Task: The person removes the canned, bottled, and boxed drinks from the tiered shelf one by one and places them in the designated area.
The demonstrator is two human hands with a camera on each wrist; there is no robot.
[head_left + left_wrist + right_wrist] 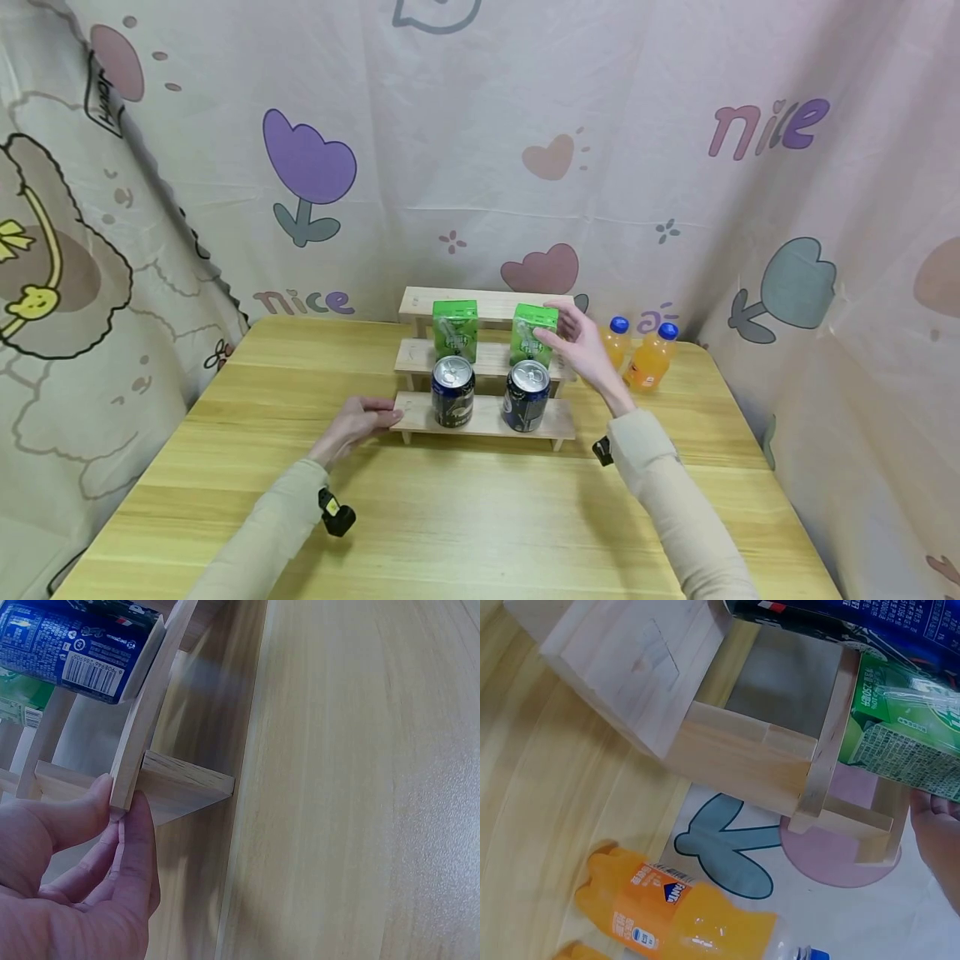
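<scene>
A three-step wooden display rack (487, 414) stands on the table. My left hand (354, 427) pinches the left end of its lowest step, thumb above and fingers below, as the left wrist view shows. On the middle step are two green drink cartons, a left one (454, 327) and a right one (531, 329). My right hand (583, 343) holds the right carton, with the thumb at its front and fingers behind the top. Two dark blue cans, one on the left (453, 400) and one on the right (525, 404), stand upright on the lowest step.
Two orange drink bottles with blue caps, one nearer (651, 362) and one behind (616, 340), stand right of the rack. A patterned cloth (450, 167) hangs behind the wooden table (480, 517) and along its sides.
</scene>
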